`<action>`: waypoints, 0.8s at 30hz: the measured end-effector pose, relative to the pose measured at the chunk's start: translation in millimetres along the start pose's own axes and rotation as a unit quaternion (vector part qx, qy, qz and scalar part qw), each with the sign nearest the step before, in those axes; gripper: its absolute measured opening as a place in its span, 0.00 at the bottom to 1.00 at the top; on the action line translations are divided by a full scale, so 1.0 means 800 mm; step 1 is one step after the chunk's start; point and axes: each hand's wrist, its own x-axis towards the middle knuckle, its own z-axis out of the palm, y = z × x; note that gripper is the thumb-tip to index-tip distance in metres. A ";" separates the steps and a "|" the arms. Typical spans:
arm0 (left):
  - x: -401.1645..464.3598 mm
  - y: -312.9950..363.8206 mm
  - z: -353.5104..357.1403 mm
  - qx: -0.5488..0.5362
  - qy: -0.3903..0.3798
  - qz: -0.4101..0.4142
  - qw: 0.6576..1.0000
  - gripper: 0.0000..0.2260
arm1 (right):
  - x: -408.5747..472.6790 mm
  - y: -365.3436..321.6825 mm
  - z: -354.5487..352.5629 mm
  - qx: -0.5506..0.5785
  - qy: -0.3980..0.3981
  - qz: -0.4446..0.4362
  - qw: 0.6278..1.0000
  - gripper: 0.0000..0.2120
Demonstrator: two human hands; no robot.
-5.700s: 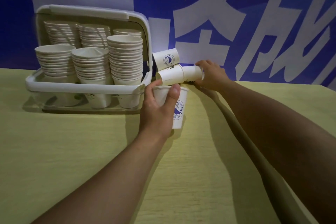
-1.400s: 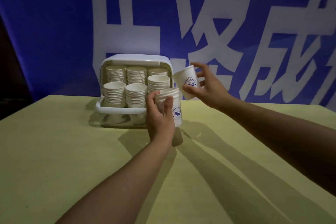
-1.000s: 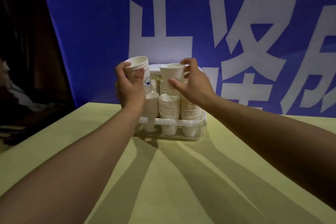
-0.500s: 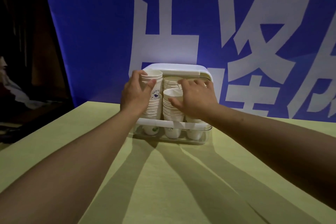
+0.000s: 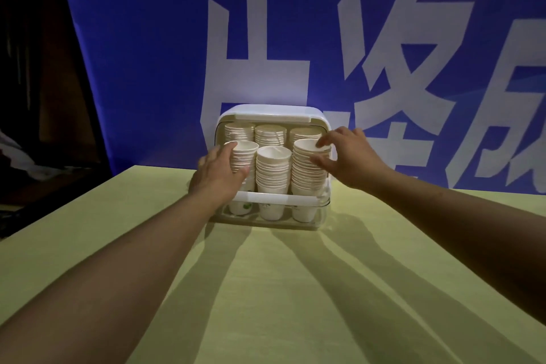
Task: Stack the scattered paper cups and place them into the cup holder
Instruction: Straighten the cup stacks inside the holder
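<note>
One white plastic cup holder (image 5: 273, 201) with a clear base and a raised lid stands at the far edge of the yellow-green table (image 5: 266, 289), against a blue banner with large white characters (image 5: 147, 53). The holder contains six stacks of white paper cups, arranged as three in front and three behind: front left stack (image 5: 243, 156), front middle stack (image 5: 272, 168), front right stack (image 5: 307, 168), and the back row of three stacks (image 5: 270, 134), partly hidden by the front ones. No cup lies loose on the table.

My left hand (image 5: 218, 174) lies against the side of the front left stack, fingers spread and only loosely bent, thumb near its lower cups; it encloses nothing. My right hand (image 5: 348, 156) reaches the front right stack, its fingertips (image 5: 320, 143) touching the rim of the top cup and the thumb resting against the cups lower down. The fingers look relaxed rather than pinching, though the dim light makes the exact contact uncertain. Both forearms stretch forward over the table.
</note>
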 end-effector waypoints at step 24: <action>-0.059 0.180 0.078 -0.103 0.117 -0.040 0.987 0.37 | 0.018 0.013 -0.021 -0.017 0.022 -0.101 0.994 0.11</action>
